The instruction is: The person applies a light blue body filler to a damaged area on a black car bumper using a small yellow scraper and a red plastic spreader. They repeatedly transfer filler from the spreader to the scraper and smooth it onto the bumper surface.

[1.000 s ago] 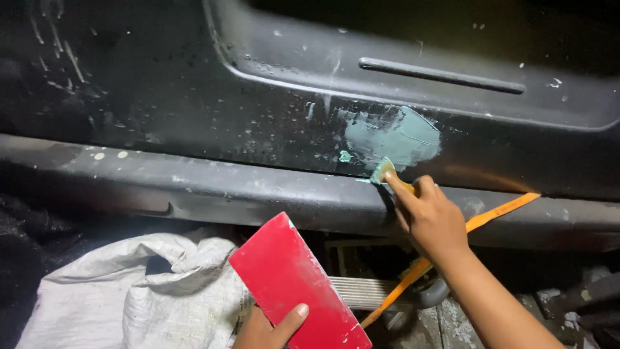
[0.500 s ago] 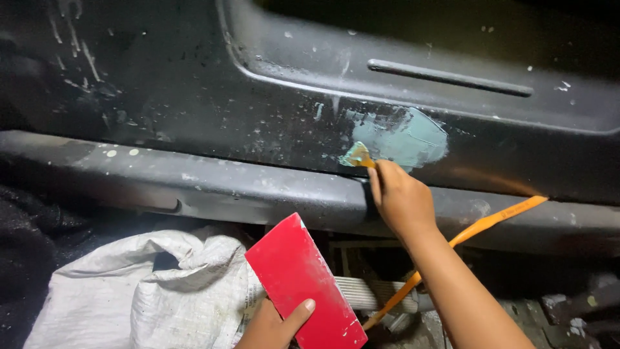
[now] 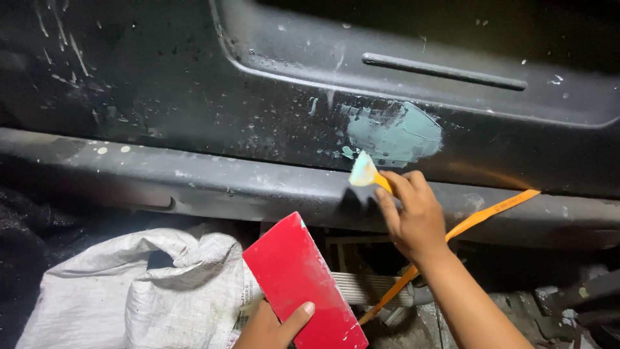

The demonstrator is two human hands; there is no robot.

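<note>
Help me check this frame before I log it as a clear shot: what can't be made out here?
- Head view: the left hand is cut off by the bottom edge; only thumb and part of the palm show on the red card.
- The yellow spreader handle is hidden inside the right hand.
- The orange strap runs behind the right forearm.
- The space under the black panel is too dark to read.
</note>
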